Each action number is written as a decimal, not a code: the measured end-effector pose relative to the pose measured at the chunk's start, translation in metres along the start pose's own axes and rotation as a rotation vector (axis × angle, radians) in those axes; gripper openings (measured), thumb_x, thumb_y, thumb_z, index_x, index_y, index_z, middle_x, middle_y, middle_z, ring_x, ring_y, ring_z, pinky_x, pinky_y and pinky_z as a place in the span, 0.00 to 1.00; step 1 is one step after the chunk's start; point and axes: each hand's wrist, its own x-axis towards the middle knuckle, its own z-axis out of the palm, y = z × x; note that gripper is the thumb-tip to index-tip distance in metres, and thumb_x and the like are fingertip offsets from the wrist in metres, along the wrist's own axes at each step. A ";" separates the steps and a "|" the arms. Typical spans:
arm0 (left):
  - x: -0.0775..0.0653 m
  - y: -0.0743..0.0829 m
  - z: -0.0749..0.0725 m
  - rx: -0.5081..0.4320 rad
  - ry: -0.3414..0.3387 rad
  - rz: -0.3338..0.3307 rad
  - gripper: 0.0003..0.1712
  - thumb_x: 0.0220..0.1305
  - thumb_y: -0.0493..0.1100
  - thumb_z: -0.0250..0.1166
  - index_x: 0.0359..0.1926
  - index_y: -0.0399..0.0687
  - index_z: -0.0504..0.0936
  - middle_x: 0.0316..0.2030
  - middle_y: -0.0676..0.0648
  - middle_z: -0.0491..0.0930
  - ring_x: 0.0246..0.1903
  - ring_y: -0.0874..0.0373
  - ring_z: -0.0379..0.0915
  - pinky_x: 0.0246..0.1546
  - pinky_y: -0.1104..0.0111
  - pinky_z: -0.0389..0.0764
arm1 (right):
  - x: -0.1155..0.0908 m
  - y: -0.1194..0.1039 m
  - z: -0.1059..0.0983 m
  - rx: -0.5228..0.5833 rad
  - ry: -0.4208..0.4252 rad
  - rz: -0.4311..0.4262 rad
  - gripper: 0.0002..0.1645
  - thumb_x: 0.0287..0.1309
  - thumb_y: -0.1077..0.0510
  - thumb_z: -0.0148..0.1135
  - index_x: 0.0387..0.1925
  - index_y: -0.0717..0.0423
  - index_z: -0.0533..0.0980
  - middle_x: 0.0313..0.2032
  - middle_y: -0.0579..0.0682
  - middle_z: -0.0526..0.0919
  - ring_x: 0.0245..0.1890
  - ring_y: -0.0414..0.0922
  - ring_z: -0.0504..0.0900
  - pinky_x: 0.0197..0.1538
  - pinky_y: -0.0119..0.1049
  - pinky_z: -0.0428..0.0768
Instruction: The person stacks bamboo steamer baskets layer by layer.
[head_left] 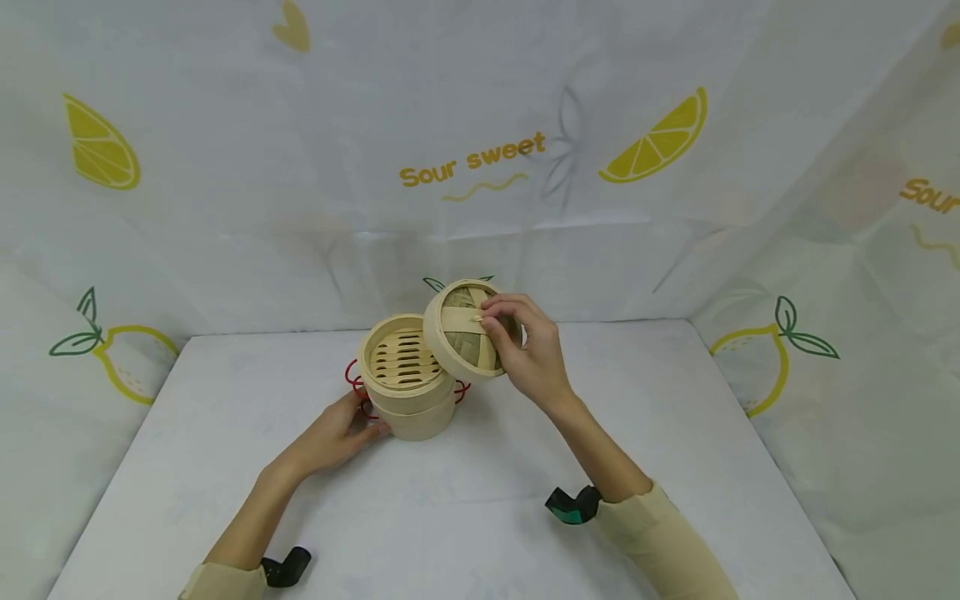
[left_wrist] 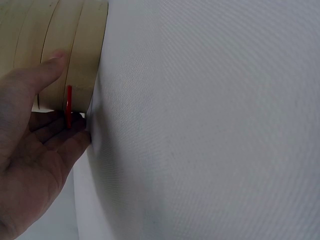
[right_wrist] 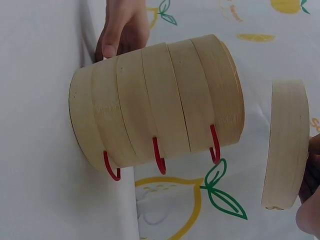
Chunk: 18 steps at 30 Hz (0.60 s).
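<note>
A stack of bamboo steamer baskets [head_left: 412, 400] stands on the table, its slatted top tier facing up. Red loops [right_wrist: 160, 156] hang from the side of the tiers. My left hand [head_left: 341, 437] rests against the stack's left side; in the left wrist view its thumb [left_wrist: 50, 72] lies on the bamboo wall, with the fingers behind, near a red loop. With the thumb and fingers of my right hand [head_left: 536, 354], I pinch the centre strap of the round bamboo lid [head_left: 450, 346]. The lid is tilted, raised above the stack's right side; the right wrist view shows a gap between them.
The white table [head_left: 465, 533] carries the stack near its back edge. Behind it hangs a white cloth [head_left: 375, 100] with lemon prints and lettering. A black wrist mount sits on each forearm.
</note>
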 end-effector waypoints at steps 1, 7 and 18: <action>0.000 0.000 0.000 0.002 0.002 0.001 0.30 0.75 0.46 0.72 0.71 0.42 0.73 0.58 0.47 0.84 0.55 0.58 0.79 0.58 0.58 0.86 | 0.000 0.000 0.001 0.000 -0.004 -0.002 0.04 0.70 0.68 0.69 0.42 0.69 0.83 0.51 0.64 0.87 0.60 0.59 0.85 0.74 0.28 0.78; -0.001 0.000 -0.001 0.009 0.000 0.002 0.31 0.75 0.47 0.72 0.71 0.41 0.73 0.59 0.46 0.84 0.56 0.57 0.79 0.59 0.57 0.86 | 0.002 -0.003 0.007 0.007 0.000 -0.030 0.04 0.69 0.70 0.69 0.42 0.69 0.83 0.51 0.64 0.87 0.59 0.59 0.85 0.73 0.29 0.79; 0.000 0.001 -0.001 0.009 -0.009 -0.008 0.32 0.75 0.47 0.72 0.72 0.40 0.73 0.60 0.46 0.84 0.58 0.56 0.80 0.60 0.54 0.86 | 0.009 -0.009 0.018 0.000 -0.031 -0.073 0.04 0.70 0.69 0.69 0.43 0.69 0.83 0.50 0.64 0.87 0.58 0.58 0.85 0.70 0.28 0.81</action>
